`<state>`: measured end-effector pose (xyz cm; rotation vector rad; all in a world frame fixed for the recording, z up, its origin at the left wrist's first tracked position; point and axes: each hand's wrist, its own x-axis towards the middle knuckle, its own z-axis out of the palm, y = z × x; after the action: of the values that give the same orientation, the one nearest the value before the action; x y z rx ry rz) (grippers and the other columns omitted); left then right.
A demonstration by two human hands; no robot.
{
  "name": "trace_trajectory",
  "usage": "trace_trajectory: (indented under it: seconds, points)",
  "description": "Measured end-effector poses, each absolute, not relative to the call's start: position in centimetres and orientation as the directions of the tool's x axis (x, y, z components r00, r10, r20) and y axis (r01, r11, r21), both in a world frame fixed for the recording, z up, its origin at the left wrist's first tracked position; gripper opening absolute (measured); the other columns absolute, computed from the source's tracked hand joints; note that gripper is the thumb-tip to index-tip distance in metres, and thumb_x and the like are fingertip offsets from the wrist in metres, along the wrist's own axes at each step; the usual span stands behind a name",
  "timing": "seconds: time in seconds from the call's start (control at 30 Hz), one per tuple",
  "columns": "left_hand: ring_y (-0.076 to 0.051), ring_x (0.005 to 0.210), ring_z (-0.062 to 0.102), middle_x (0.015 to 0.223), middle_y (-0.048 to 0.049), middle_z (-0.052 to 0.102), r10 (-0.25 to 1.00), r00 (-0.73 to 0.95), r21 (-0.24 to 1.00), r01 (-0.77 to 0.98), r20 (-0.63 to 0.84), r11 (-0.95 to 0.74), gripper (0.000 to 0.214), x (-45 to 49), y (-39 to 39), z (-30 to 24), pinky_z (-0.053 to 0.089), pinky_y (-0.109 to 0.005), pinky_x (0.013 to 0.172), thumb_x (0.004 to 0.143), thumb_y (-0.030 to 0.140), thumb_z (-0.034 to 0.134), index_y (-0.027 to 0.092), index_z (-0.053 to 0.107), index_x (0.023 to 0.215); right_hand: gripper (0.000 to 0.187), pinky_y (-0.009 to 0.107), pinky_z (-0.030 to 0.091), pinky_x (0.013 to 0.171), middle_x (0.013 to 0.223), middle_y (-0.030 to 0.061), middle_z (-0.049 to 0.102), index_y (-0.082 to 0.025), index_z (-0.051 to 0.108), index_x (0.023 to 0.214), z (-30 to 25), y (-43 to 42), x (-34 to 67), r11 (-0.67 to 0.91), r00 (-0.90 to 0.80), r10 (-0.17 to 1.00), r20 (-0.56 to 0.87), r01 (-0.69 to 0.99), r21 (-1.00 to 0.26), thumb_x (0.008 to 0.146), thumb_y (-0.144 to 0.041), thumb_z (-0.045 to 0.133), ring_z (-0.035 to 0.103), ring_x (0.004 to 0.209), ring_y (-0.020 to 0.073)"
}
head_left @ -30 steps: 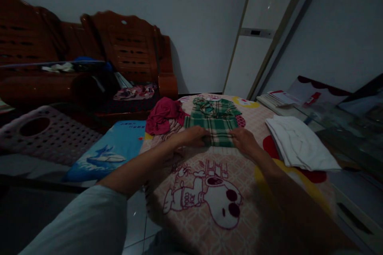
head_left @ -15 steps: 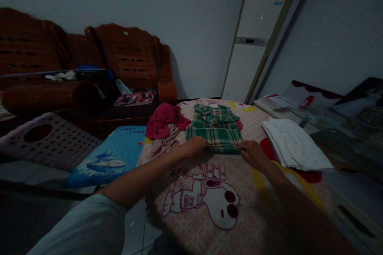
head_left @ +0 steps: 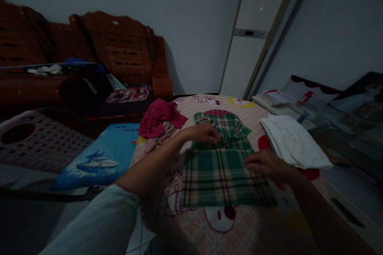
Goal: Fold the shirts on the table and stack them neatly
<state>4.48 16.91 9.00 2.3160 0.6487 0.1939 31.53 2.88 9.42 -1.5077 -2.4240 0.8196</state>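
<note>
A green plaid garment [head_left: 223, 175], a shirt or dress with a collar, lies spread on the patterned bedcover-like cloth [head_left: 251, 235]. Its lower part is flat and its upper part is bunched. My left hand [head_left: 205, 133] is over the bunched upper part, fingers curled downward. Whether cloth is pinched in them is hidden. At the right edge of the garment, my right hand [head_left: 267, 164] rests low with its fingers stretched out over the plaid fabric.
A crumpled magenta cloth [head_left: 160, 117] lies at the left edge of the table. On the right is a folded white cloth [head_left: 295, 141]. A blue printed board [head_left: 101, 157] and a pink woven chair [head_left: 44, 139] stand left. Beyond is a wooden bench [head_left: 119, 55].
The lower part of the plaid garment, previously folded up under both hands, now lies spread toward me. My left hand has moved up and away; my right hand has let go and shifted slightly right.
</note>
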Motion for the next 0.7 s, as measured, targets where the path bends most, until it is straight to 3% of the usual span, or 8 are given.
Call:
trace_trajectory:
  seconds: [0.1,0.17,0.27,0.43,0.63,0.7]
  points:
    - [-0.016,0.071,0.062,0.072,-0.0043,0.071,0.88,0.464,0.516,0.733,0.098,-0.444,0.016,3.8,23.0,8.3,0.044,-0.022,0.069,0.076,0.012,0.061,0.013,0.076,0.083,0.027,0.025,0.041,0.066,0.076,0.0022,0.071,-0.017,0.073,0.081,9.9,6.0,29.6,0.398,-0.435,0.899,0.053,0.76,-0.513,0.089,-0.027,0.05,0.061,0.07,0.0157]
    - [-0.019,0.079,0.063,0.082,-0.0099,0.073,0.956,0.239,0.475,0.83,0.17,-0.292,0.018,3.3,25.9,7.2,0.044,-0.024,0.072,0.076,0.011,0.06,0.009,0.075,0.086,0.026,0.026,0.041,0.068,0.077,0.0029,0.072,-0.017,0.074,0.082,9.6,8.3,28.4,0.426,-0.421,0.898,0.128,0.761,-0.488,0.089,-0.026,0.05,0.062,0.072,0.0164]
    - [-0.02,0.084,0.064,0.094,-0.0158,0.073,0.984,0.031,0.49,0.864,0.173,-0.114,0.023,2.8,28.3,4.9,0.044,-0.025,0.073,0.077,0.01,0.058,0.007,0.075,0.093,0.025,0.026,0.04,0.068,0.075,0.0034,0.072,-0.016,0.074,0.082,8.5,11.7,26.9,0.432,-0.384,0.902,0.196,0.799,-0.42,0.088,-0.022,0.05,0.062,0.072,0.0167]
    - [-0.022,0.086,0.066,0.096,-0.0152,0.074,0.995,-0.059,0.566,0.825,0.084,0.001,0.024,2.9,29.7,1.7,0.045,-0.025,0.072,0.083,0.021,0.057,0.01,0.075,0.094,0.032,0.027,0.041,0.073,0.081,0.0085,0.072,-0.014,0.072,0.081,6.8,17.4,25.1,0.366,-0.307,0.919,0.248,0.898,-0.243,0.095,-0.023,0.044,0.063,0.078,0.0186]
    - [-0.022,0.1,0.066,0.107,-0.0128,0.073,0.996,-0.046,0.604,0.797,0.073,-0.007,0.024,3.2,30.6,1.2,0.047,-0.024,0.082,0.084,0.023,0.059,0.014,0.076,0.098,0.027,0.028,0.043,0.086,0.112,0.0139,0.07,-0.013,0.069,0.11,4.6,22.6,22.0,0.301,-0.286,0.944,0.166,0.951,-0.072,0.093,-0.022,0.051,0.062,0.105,0.0222]
    - [-0.024,0.102,0.066,0.108,-0.0131,0.073,0.997,-0.036,0.61,0.792,0.069,-0.013,0.021,3.2,30.9,1.2,0.047,-0.025,0.084,0.08,0.022,0.064,0.014,0.076,0.095,0.025,0.03,0.044,0.087,0.113,0.0143,0.07,-0.014,0.07,0.108,4.2,23.3,21.5,0.275,-0.266,0.956,0.128,0.96,-0.056,0.089,-0.018,0.054,0.062,0.107,0.0238]
